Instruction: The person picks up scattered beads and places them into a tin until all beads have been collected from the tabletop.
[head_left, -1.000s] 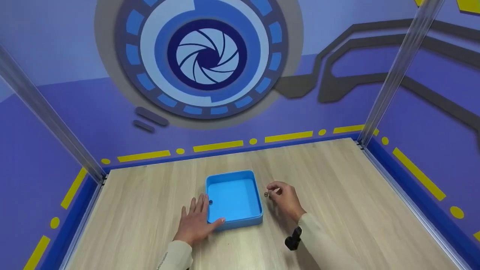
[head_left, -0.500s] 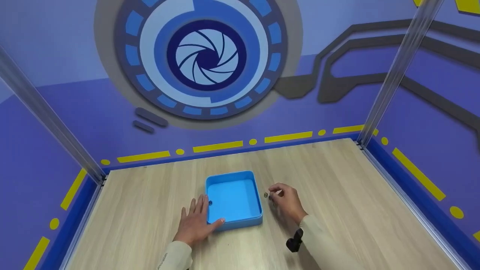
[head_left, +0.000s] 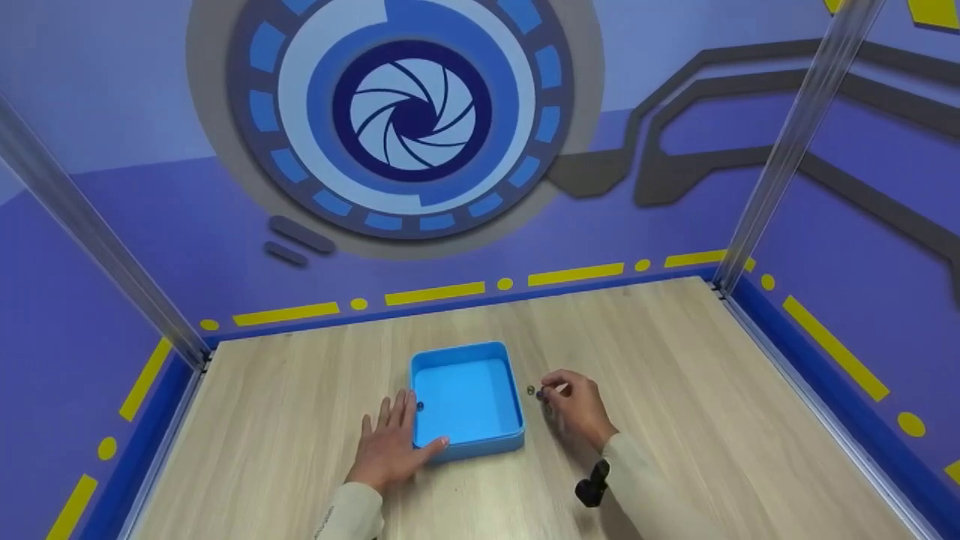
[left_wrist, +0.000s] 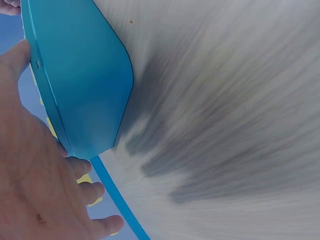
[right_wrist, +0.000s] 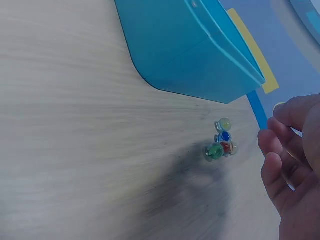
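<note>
My left hand (head_left: pixel 388 448) lies with spread fingers against the near-left corner of a square blue box (head_left: pixel 486 448). Its thumb touches the front rim, as the left wrist view also shows. One dark marble (head_left: pixel 420 406) sits inside the box by the left wall. To the box's right, my right hand (head_left: pixel 576 405) hovers over several glass marbles, fingers loosely bent and nothing visible between them. The right wrist view shows a yellowish marble (right_wrist: pixel 225 124), a blue marble (right_wrist: pixel 224 136), a red marble (right_wrist: pixel 227 147) and a green marble (right_wrist: pixel 215 151) clustered on the table below the fingers.
The wooden table (head_left: pixel 300 390) is bounded by a printed purple back wall (head_left: pixel 360 262) and side walls with metal corner posts. A black device (head_left: pixel 592 486) is strapped at the right wrist.
My right hand has shifted slightly right, away from the box, and more of the marbles beside its fingertips now show. The left hand and the box stay put.
</note>
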